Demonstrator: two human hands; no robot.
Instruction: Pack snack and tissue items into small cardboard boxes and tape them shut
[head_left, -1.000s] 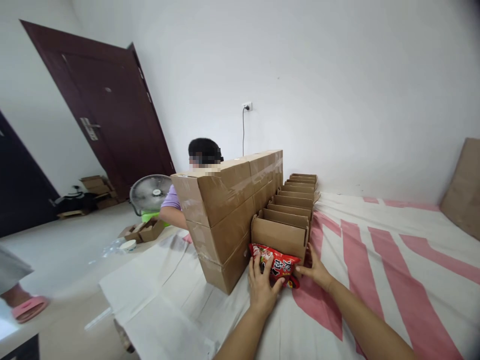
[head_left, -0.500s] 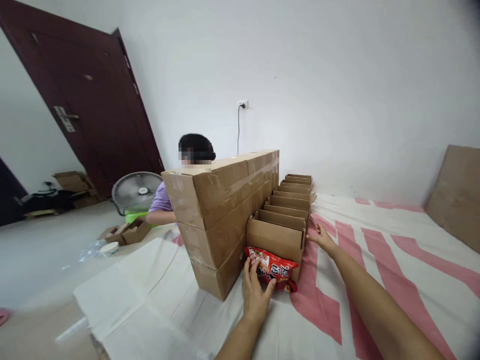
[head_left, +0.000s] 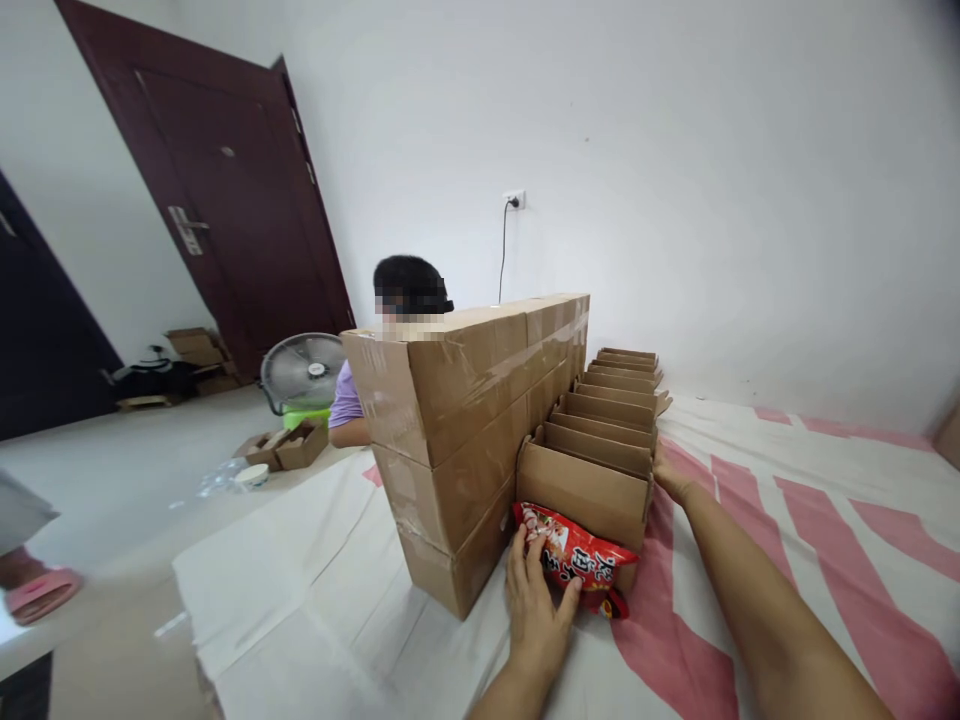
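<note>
My left hand (head_left: 538, 606) grips a red snack packet (head_left: 581, 557) that leans against the front of the nearest open cardboard box (head_left: 583, 487). My right hand (head_left: 668, 474) rests on the right side of that box, near its top edge; its fingers lie against the cardboard and are partly hidden. Behind this box runs a row of several more open boxes (head_left: 616, 390). A tall stack of taped cartons (head_left: 465, 420) stands just left of the row.
A pink and white striped sheet (head_left: 810, 540) covers the surface under the boxes. Another person (head_left: 390, 330) sits behind the cartons. A fan (head_left: 302, 372), small boxes (head_left: 289, 447) and a dark door (head_left: 232, 210) are at the left. A pink slipper (head_left: 41, 592) shows at far left.
My right hand left the packet and moved up to the side of the nearest box. My left hand stays on the packet. The view has swung slightly.
</note>
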